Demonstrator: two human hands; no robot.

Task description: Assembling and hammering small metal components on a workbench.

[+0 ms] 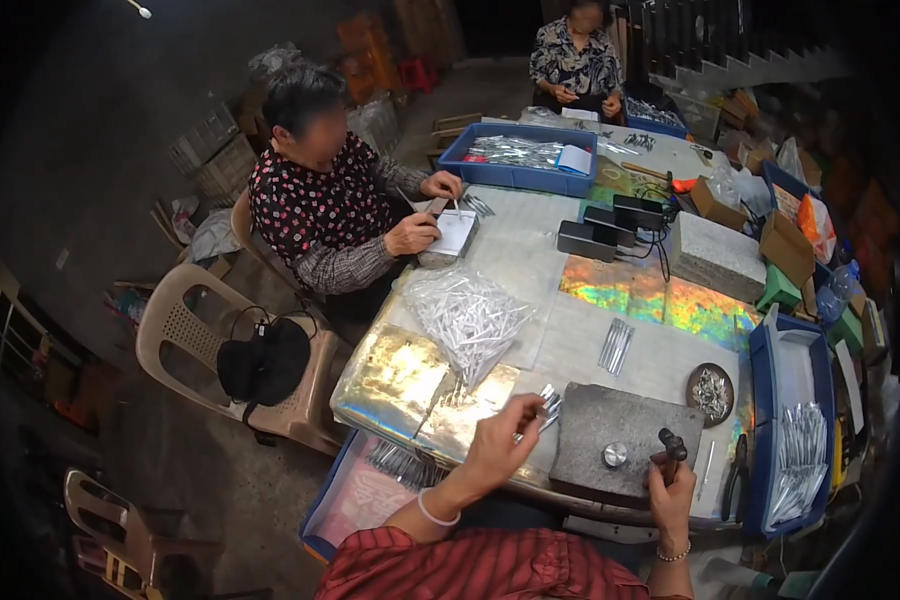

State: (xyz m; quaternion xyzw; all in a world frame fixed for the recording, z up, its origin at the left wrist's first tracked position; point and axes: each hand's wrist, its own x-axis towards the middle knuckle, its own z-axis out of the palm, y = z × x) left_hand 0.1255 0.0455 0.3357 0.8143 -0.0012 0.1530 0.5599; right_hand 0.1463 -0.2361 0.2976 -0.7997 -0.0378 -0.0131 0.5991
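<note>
Twice over, held something: pinched slim silvery metal pieces (550,405) between thumb and fingers of the left hand (503,440), beside the rough grey stone-like block (583,440), and wrapped the right hand (673,490) around a dark-headed hammer (673,446) at the block's right side. Risked, by judgement, scattering pieces through too loose a pinch, or knocking the squat round silvery metal disc (615,455) off the block with a tilted blow. Worked at a pale-covered table (530,255) with shiny gold patches (392,372), in a dim room with beige plastic chairs (315,385).
</note>
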